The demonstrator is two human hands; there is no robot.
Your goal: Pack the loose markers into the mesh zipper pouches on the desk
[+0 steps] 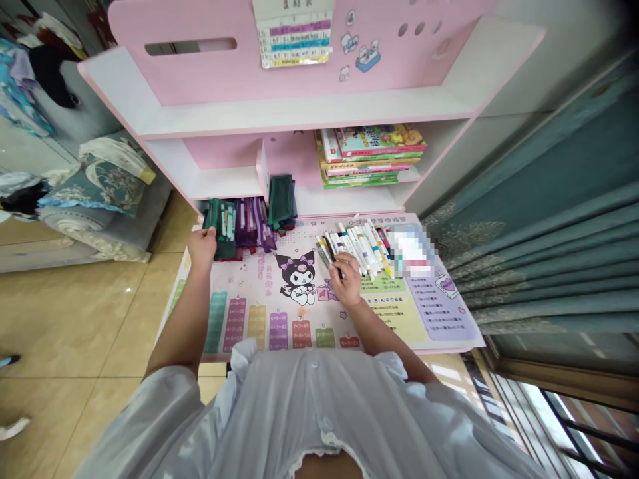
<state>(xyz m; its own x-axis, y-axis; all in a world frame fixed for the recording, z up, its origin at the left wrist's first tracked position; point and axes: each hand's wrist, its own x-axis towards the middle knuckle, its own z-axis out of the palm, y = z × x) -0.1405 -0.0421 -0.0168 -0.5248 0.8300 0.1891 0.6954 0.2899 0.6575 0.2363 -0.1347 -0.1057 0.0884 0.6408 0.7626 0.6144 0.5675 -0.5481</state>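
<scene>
White shirt front (309, 412) nearest; both forearms reach forward over a printed times-table desk mat (239, 326). Right hand (346, 279) curled, fingers closed on a dark-barrelled marker (325, 254) at the edge of a loose heap of markers (359, 246). Left hand (202, 246) bent at the wrist, fingers against a green pencil pouch (224, 229), whether gripping it cannot be told; purple pouches (252, 223) just beside. Beyond, pink shelf unit (294, 66) with stacked books (372, 156).
</scene>
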